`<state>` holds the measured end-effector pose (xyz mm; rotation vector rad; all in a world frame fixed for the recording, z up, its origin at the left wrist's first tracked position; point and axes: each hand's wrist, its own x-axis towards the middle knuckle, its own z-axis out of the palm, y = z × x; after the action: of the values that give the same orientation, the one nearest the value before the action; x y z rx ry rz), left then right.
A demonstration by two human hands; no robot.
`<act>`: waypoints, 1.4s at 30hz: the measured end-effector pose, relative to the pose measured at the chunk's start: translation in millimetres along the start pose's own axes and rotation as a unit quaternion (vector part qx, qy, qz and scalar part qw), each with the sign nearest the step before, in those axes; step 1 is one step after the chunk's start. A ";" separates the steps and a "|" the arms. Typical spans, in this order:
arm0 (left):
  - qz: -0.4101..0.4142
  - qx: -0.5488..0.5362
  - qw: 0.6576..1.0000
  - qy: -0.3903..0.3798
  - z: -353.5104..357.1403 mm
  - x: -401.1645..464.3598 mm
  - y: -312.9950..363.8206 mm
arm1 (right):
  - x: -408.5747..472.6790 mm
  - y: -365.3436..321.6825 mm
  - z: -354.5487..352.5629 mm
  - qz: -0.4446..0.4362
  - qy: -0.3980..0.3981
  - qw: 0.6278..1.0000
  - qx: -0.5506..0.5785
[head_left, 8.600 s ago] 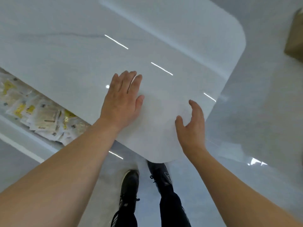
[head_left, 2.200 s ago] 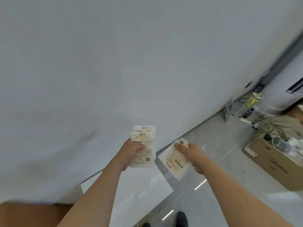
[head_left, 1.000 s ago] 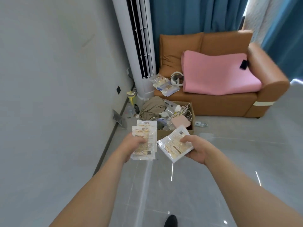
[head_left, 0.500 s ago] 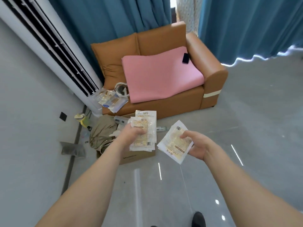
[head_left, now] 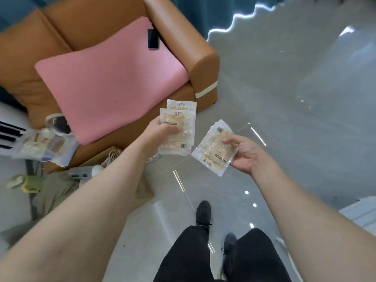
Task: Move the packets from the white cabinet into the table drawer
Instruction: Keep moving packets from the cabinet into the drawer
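Observation:
My left hand (head_left: 160, 133) grips a small stack of clear packets (head_left: 180, 123) with pale yellow contents, held upright in front of me. My right hand (head_left: 247, 154) holds another packet stack (head_left: 213, 148), tilted, pinched between thumb and fingers. Both stacks hang at chest height over the grey floor, a short gap between them. Neither the white cabinet nor the table drawer is in view.
An orange sofa (head_left: 183, 37) with a pink cushion (head_left: 109, 78) and a black phone (head_left: 153, 39) stands ahead left. A cardboard box (head_left: 101, 157), cloth and loose clutter lie on the floor at left. Open grey floor (head_left: 305, 98) spreads to the right. My shoes (head_left: 203, 213) are below.
The view has swung right and down from the wall and air conditioner past the sofa toward the open floor. Both hands keep their packets in the same grip.

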<state>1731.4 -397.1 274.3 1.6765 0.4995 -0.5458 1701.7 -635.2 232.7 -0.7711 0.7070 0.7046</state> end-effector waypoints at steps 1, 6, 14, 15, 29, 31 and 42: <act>-0.003 0.006 1.000 -0.012 20.6 18.2 10.6 | 6.0 -16.9 -14.3 -0.007 0.009 1.000 0.016; -0.005 0.044 0.997 -0.060 123.6 87.0 69.3 | 13.3 -108.4 -87.1 -0.044 0.051 0.995 0.079; 0.008 0.076 0.992 -0.099 279.6 165.6 156.1 | 3.8 -257.9 -196.8 -0.089 0.076 0.986 0.118; 0.007 0.080 0.991 -0.103 297.8 174.6 166.4 | 4.4 -273.9 -209.8 -0.094 0.082 0.985 0.122; 0.003 0.154 0.962 -0.224 586.6 323.5 294.8 | 0.2 -484.9 -397.9 -0.122 0.168 0.954 0.218; 0.005 0.167 0.956 -0.242 637.2 328.7 311.2 | -8.2 -508.3 -431.6 -0.137 0.178 0.945 0.237; 0.011 0.288 0.913 -0.289 913.0 349.3 341.7 | -63.8 -590.2 -656.3 -0.167 0.215 0.909 0.316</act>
<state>2141.8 -1344.5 195.4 1.9429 -0.1371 -1.2089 1925.8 -1487.8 154.7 -0.4204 1.0986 -0.0379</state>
